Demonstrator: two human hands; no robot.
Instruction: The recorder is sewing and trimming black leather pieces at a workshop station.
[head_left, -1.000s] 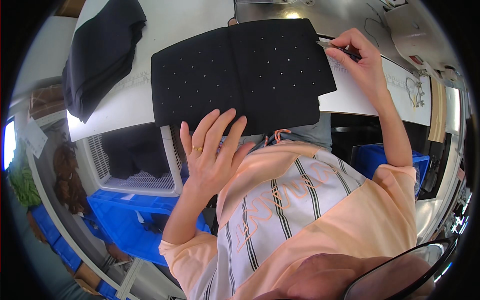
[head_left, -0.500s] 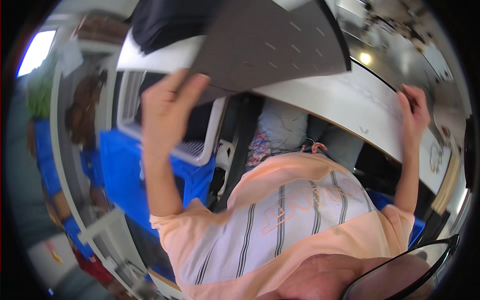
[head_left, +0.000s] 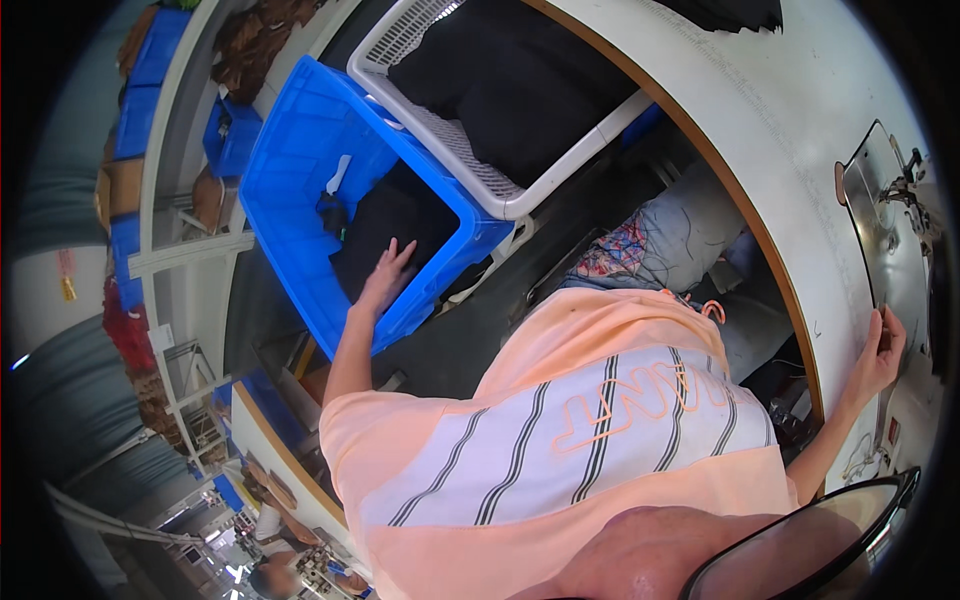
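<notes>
My left hand (head_left: pixel 385 277) reaches down into a blue plastic bin (head_left: pixel 285 185) on the left. Its fingers are spread over the dark cloth pieces (head_left: pixel 385 225) inside, with nothing gripped. Over the white table (head_left: pixel 760 130) at the right, my right hand (head_left: pixel 880 355) is held beside the shiny metal plate (head_left: pixel 878 215) of a sewing machine. Its fingers are curled in with the tips close together. Whatever they may hold is too small to make out.
A white plastic basket (head_left: pixel 512 207) heaped with black fabric (head_left: pixel 520 95) stands between the bin and the table edge. Black cloth (head_left: pixel 735 12) lies at the table's far side. Shelves with blue bins (head_left: pixel 135 120) line the left. Another person (head_left: pixel 275 525) sits at the lower left.
The large dark panel that my left hand held up over the table is no longer in that hand. The hand has moved down into the blue bin, and my view has swung left.
</notes>
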